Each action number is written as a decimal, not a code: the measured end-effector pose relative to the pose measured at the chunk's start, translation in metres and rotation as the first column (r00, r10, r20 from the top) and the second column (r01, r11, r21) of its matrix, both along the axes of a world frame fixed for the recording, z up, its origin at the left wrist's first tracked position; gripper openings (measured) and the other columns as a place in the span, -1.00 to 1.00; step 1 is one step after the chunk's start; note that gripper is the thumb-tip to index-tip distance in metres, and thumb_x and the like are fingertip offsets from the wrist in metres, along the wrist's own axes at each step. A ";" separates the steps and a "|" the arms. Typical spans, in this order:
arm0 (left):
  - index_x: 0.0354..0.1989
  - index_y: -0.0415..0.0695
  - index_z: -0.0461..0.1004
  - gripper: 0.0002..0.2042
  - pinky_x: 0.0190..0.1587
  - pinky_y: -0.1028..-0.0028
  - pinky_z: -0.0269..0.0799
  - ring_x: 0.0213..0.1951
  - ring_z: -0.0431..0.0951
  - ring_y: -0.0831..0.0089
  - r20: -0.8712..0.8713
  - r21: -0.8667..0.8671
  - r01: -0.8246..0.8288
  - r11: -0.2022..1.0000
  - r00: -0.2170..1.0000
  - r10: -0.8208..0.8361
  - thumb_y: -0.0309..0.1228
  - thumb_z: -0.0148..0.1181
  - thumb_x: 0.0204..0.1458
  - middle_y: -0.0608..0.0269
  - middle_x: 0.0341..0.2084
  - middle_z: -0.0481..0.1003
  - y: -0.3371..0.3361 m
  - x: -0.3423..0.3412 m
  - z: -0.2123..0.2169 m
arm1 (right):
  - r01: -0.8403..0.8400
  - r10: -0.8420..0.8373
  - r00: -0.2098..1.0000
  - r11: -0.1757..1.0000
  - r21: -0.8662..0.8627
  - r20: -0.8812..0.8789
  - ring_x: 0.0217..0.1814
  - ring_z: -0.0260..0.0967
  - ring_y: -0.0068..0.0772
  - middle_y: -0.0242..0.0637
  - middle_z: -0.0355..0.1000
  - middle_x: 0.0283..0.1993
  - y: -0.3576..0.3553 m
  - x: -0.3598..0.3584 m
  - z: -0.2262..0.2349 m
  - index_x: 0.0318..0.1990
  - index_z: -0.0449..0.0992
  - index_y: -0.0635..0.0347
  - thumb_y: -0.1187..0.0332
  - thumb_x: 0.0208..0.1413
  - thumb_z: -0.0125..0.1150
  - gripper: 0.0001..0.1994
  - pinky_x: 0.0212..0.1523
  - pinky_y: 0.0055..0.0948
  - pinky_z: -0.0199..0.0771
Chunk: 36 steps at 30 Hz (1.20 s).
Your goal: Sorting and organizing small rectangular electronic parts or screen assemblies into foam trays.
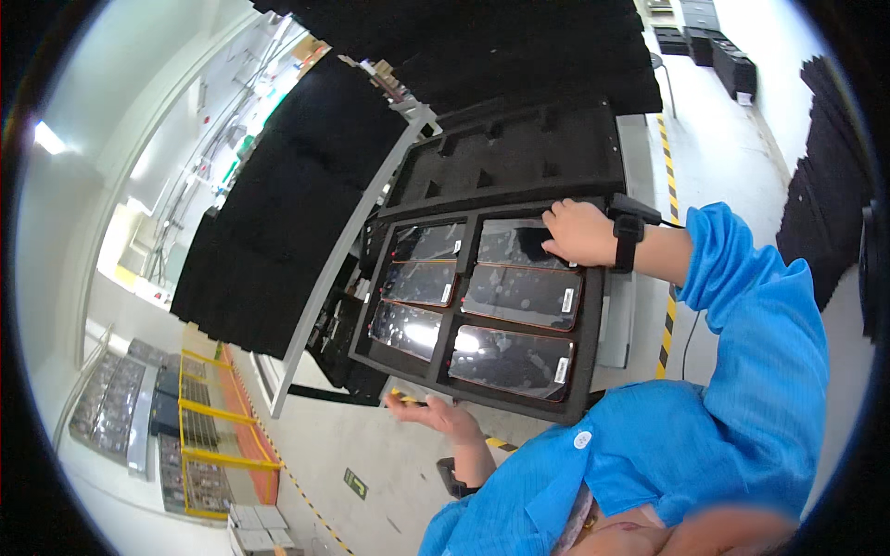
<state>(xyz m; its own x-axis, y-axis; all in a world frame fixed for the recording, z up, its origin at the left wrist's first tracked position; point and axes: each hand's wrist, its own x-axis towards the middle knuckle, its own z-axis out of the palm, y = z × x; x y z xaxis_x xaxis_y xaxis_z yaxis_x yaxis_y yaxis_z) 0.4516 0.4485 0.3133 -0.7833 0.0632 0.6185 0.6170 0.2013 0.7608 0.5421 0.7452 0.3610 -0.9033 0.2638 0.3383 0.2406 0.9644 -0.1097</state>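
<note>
The right hand (582, 235) touches a dark phone-shaped panel (508, 241), grip unclear; leftward spreads the black tray (591, 320), beyond the left hand (447, 419), fingers loosely open.

This looks like a factory floor for electronics: yellow-and-black striped floor tape (668, 324) marks out the pale floor (408, 486) right of centre, a green rectangular floor sign (355, 483) lies lower down, and yellow metal railings (227, 459) stand at lower left. Mid-frame, a black foam compartment tray (482, 396) holds glossy dark rectangular screen panels (519, 298) with white labels, in two columns.
</note>
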 end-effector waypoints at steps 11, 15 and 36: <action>-0.08 -0.19 0.23 -0.50 0.01 0.07 -0.13 0.03 0.07 0.09 -0.402 -0.599 0.277 0.752 0.708 -0.581 -0.12 0.05 -0.16 0.04 -0.04 0.16 0.001 -0.022 0.024 | 0.263 -0.221 0.964 0.759 -0.596 0.145 -0.33 0.33 -0.19 -0.06 0.39 -0.41 -0.004 -0.002 0.037 -0.38 0.45 0.33 0.04 -0.15 0.08 -0.57 -0.32 -0.36 0.27; -0.11 -0.16 0.28 -0.50 0.00 0.13 -0.03 0.00 0.13 0.09 -0.368 -0.556 0.423 0.716 0.647 -0.668 -0.16 0.14 -0.25 0.06 -0.08 0.22 0.000 -0.042 0.031 | 0.142 -0.451 0.837 0.726 -0.673 -0.310 -0.40 0.31 -0.20 0.00 0.33 -0.50 0.015 -0.012 0.045 -0.56 0.36 0.36 0.12 -0.08 0.02 -0.62 -0.37 -0.34 0.22; -0.17 -0.14 0.32 -0.54 -0.03 0.23 0.07 -0.03 0.20 0.13 -0.293 -0.665 0.277 0.694 0.757 -0.584 -0.17 0.10 -0.28 0.12 -0.14 0.28 0.007 -0.031 0.038 | -0.024 -0.001 0.993 0.977 -0.210 -0.117 -0.05 0.15 0.00 -0.03 0.23 -0.14 -0.034 -0.020 0.066 -0.15 0.30 0.30 0.22 -0.24 0.17 -0.53 -0.09 -0.26 0.22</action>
<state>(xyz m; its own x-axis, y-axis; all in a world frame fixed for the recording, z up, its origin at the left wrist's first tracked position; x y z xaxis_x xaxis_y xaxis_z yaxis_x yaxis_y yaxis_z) 0.4207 0.4557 0.3509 -0.2100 0.7620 0.6126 0.9729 0.1007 0.2082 0.5218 0.7113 0.4275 -0.8649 0.3302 0.3781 0.2034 0.9191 -0.3375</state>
